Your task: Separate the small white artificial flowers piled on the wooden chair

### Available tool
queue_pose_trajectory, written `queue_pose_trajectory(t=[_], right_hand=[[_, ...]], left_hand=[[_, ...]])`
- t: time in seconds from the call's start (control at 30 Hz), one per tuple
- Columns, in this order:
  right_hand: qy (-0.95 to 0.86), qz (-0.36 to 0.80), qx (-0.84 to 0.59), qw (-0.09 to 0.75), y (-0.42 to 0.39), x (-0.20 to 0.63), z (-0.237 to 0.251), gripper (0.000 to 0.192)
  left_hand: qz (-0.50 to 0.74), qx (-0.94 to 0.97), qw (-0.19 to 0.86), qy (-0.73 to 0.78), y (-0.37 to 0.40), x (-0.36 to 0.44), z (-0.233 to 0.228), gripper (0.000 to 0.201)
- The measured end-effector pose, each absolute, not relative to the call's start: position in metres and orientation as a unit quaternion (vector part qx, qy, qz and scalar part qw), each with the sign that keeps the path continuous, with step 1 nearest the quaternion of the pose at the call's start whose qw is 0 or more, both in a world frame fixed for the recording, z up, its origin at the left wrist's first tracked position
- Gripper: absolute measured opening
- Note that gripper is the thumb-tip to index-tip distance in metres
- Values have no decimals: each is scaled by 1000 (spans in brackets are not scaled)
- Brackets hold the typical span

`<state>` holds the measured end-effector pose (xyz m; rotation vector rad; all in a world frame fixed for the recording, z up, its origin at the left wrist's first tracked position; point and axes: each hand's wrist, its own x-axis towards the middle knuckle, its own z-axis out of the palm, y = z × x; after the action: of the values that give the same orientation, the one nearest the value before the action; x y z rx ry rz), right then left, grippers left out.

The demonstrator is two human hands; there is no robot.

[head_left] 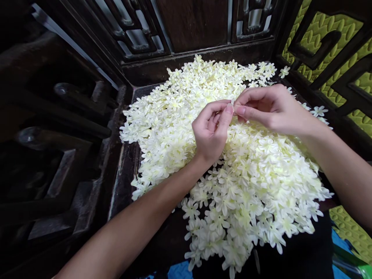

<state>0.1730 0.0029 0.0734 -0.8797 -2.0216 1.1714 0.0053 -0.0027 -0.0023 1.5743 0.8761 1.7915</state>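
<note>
A broad heap of small white artificial-looking flowers (165, 120) with pale yellow centres lies under both hands. My left hand (210, 130) is closed in a pinch over the middle of the heap, thumb pressed to the forefinger. Right beside it, my right hand (270, 110) pinches too, and the fingertips of the two hands nearly meet. A tiny pale bit shows between them, too small and too covered by the fingers to name. More flowers spill forward in a near pile (247, 209) below the wrists.
The heap lies on a dark wooden seat (126, 170) with a carved wooden back (192, 23) and openwork armrests at left (66, 170) and right (316, 50). Yellow textured matting (353, 232) shows beyond the right side. A green object (364, 271) sits at the lower right corner.
</note>
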Motion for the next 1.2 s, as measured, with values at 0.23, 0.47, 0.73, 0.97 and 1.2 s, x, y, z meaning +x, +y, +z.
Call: queue_pose_trajectory(t=[0.23,0.47,0.73,0.97,1.2], right_hand=[[-765,445,-342,317,3,172,74,20],[-763,441,-355,311,3,173,73,22],[-775,430,-349,305,4,174,72,23],[-776,426,-355,300,2,173,73,22],[-772,430,-355,306,2,173,74,23]], left_hand=[[679,589,302,318,-3,6,-1,16],[676,588,300,328,-2,6,-3,19],[682,588,298,316,-3,5,-2,17],[682,592,290,318,-3,5,-3,14],[684,587,298,314,-2,5,-2,13]])
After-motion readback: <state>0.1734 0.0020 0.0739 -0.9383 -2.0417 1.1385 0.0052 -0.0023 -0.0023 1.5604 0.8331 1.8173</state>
